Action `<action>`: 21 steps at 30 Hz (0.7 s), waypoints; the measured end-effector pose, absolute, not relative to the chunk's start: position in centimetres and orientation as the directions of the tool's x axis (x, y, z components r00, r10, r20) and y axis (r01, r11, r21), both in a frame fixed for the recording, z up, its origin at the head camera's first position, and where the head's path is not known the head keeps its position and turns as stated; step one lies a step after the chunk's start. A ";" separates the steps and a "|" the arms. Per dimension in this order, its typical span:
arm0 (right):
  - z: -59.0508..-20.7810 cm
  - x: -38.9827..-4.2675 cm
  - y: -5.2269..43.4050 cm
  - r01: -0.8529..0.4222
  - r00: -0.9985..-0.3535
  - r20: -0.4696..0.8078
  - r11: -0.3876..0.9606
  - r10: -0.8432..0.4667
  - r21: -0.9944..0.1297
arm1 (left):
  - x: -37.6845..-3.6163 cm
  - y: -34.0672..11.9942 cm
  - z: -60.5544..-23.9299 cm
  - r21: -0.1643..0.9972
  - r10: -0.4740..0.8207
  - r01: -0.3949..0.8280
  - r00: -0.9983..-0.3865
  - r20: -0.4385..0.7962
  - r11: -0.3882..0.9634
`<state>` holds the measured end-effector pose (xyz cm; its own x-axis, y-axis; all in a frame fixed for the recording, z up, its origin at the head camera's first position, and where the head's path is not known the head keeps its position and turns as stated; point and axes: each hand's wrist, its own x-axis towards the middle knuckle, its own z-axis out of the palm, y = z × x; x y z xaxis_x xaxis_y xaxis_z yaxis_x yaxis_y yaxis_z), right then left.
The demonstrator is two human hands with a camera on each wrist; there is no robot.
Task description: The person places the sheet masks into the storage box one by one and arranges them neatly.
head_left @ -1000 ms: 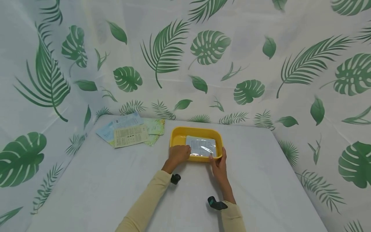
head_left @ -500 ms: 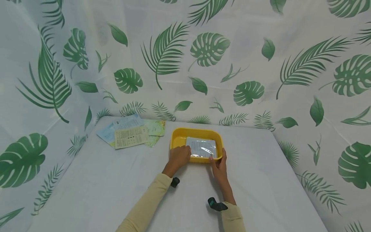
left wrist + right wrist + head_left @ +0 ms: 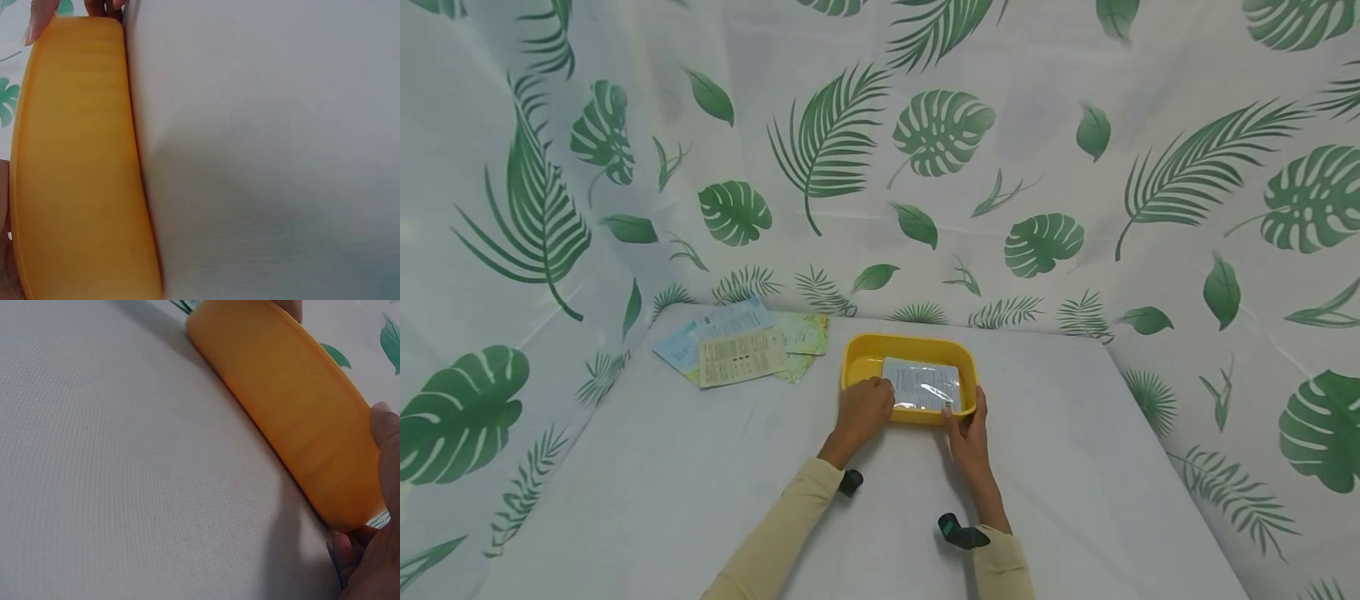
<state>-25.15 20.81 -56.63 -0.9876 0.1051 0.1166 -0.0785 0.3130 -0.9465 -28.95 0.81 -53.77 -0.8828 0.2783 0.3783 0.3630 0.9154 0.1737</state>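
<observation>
A yellow tray [image 3: 917,342] stands on the white table, with a flat, shiny printed packet [image 3: 921,383] lying in its right part. My left hand [image 3: 863,408] reaches over the near rim, its curled fingers at the packet's left edge; the fingertips are largely hidden. At the near right corner my right hand [image 3: 970,437] grips the tray, thumb on the rim and fingers round the outside. In the right wrist view the right thumb [image 3: 384,425] touches the rim, with fingers low at the corner. The left wrist view shows mostly the tray's near wall [image 3: 81,156].
Several flat printed packets, a cream one [image 3: 741,357] on top of blue and green ones [image 3: 805,333], lie overlapping at the back left of the table [image 3: 715,467]. A leaf-patterned cloth [image 3: 835,150] hangs close behind the table and along its sides.
The camera view has shifted slightly. My left hand stays at the packet's edge, its wrist a little higher, and my right hand keeps its grip on the tray.
</observation>
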 end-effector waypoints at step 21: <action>-57.4 -25.6 21.0 -0.094 -0.986 0.133 0.334 0.097 -0.938 | -28.8 -3.6 -53.5 0.950 -0.144 0.308 -0.939 0.311 0.044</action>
